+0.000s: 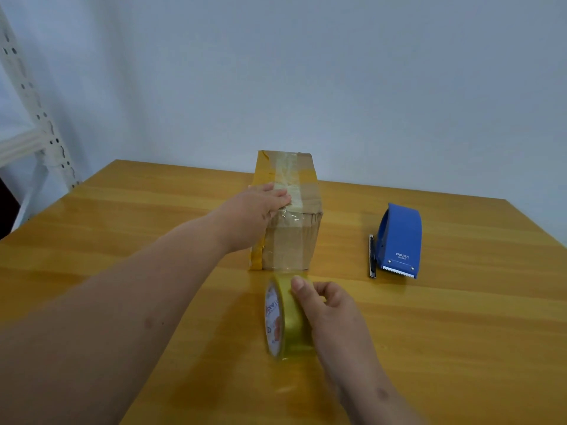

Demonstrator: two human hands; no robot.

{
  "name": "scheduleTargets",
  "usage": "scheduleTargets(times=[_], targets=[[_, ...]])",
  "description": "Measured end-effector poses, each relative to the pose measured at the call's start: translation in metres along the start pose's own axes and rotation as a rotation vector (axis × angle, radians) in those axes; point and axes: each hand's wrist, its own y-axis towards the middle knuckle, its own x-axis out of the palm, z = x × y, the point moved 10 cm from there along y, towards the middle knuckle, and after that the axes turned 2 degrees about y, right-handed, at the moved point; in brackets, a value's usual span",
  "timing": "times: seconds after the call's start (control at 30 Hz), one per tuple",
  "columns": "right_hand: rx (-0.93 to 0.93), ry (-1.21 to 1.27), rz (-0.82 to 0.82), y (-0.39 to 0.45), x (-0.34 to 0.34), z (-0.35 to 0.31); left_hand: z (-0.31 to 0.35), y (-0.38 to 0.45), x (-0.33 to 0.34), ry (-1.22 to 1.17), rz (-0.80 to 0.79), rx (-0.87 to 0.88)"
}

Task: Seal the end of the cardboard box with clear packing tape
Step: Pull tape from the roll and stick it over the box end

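At the centre of the frame, a cardboard box (288, 210) stands on a wooden table (445, 332), the left hand (260, 210) pressed flat on its taped top. Just below, the right hand (328, 305) pinches a roll of clear packing tape (283, 320). A blue tape dispenser (399, 240) lies at right.

Pretty even, soft light overall, kinda dim and bluish on the wall (368, 72). The table (460, 332) picks up a mild sheen. Shadows are faint, edges bend from the wide lens, slightly soft focus.
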Motion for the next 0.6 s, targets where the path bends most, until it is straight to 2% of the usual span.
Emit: scheduleTargets(times=[0.13,0.27,0.33,0.43,0.47,0.5,0.6], targets=[[-0.075,-0.037,0.02,0.004,0.009,-0.01,-0.001,0.002,-0.002,-0.075,0.036,-0.017],[-0.138,-0.006,0.009,0.004,0.016,-0.016,-0.01,-0.015,-0.011,-0.446,0.1,-0.093],[-0.129,0.002,0.008,0.004,0.014,-0.017,-0.019,-0.026,-0.019,-0.47,0.222,-0.142],[-0.135,-0.028,0.004,0.003,0.012,-0.021,-0.04,-0.052,-0.03,-0.465,0.499,-0.284],[-0.136,-0.038,-0.005,0.002,0.012,-0.022,-0.044,-0.061,-0.026,-0.476,0.522,-0.343],[-0.134,-0.048,-0.017,0.002,0.013,-0.022,-0.045,-0.068,-0.015,-0.49,0.478,-0.397],[-0.138,-0.05,-0.055,0.003,0.012,-0.021,-0.037,-0.079,0.036,-0.637,0.185,-0.461]])
